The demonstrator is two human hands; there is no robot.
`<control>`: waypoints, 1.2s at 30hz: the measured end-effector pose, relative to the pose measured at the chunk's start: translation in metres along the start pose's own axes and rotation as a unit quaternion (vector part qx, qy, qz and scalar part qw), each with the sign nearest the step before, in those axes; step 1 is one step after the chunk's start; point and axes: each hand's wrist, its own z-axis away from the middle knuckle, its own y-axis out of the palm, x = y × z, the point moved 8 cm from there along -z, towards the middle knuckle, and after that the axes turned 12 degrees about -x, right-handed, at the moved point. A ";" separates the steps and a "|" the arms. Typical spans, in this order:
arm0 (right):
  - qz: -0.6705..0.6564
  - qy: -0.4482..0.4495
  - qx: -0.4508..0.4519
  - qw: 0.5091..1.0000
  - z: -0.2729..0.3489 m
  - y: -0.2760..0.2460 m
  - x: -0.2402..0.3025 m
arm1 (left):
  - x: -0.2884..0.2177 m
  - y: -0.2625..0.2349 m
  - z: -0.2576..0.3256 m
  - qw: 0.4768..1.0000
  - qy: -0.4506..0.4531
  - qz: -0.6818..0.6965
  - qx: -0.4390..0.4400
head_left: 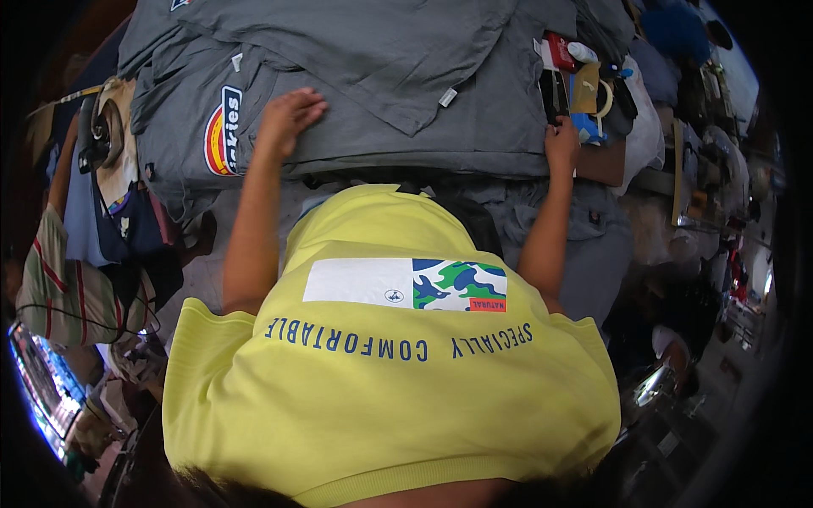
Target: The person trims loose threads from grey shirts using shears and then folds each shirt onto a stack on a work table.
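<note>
Head view, looking down over a yellow shirt (389,398) that fills the lower frame: both bare arms reach up to a stack of grey garments (398,76) spread across the surface. Left hand (286,118) lies palm down on the top grey garment, fingers (306,102) released and flat, just beside a round red, yellow and blue patch (222,131) sewn on the cloth. Right hand (561,146) rests at the stack's right edge with fingers curled down into the fabric; whether they pinch the cloth cannot be told, since the fingertips are hidden. A white tag (447,97) shows on a fold between the two hands. Beyond the right hand sits a jumble of small items, among them a red-and-white packet (559,51) and a tape roll (604,97), hard to make out. At left, a dark headset (100,135) lies on more piled clothes, including a striped piece (55,288). The surface itself is hidden under the garments, the stack's near edge is covered by the yellow shirt, and the frame's rim falls into black.
</note>
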 end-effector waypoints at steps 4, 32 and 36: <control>-0.022 0.018 -0.013 1.000 -0.003 0.003 -0.002 | 0.009 0.031 0.018 1.000 0.000 -0.013 0.004; -0.472 -0.050 0.243 0.846 0.111 -0.009 0.127 | 0.058 0.120 0.052 0.995 0.006 -0.067 0.068; -0.427 -0.063 0.252 0.866 0.112 -0.010 0.129 | 0.056 0.124 0.048 0.993 0.087 -0.060 0.051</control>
